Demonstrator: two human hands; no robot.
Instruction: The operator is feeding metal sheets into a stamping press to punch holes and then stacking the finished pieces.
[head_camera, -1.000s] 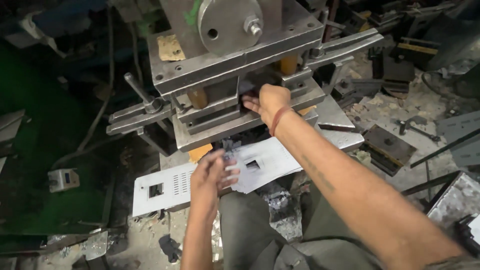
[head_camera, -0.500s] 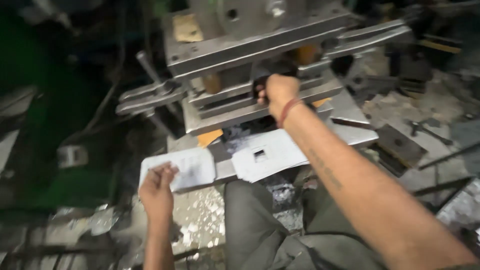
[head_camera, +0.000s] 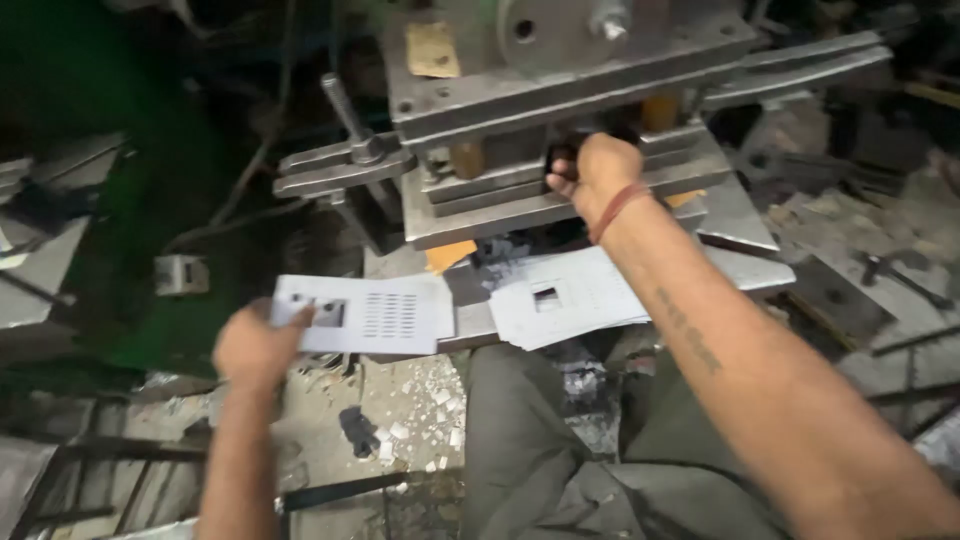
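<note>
Now | left hand (head_camera: 255, 345) grips punched sheet (head_camera: 365, 313) edge | right hand (head_camera: 597, 172) curled inside press die (head_camera: 560, 180) gap

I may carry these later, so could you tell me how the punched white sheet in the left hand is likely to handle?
The punched sheet stays flat though the left hand grips only one end, so it is probably stiff. It looks thin, likely light, and its cut edges may be sharp.

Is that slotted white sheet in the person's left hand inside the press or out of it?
Out. The left hand holds the slotted sheet beside the press, clear of its plates.
</note>
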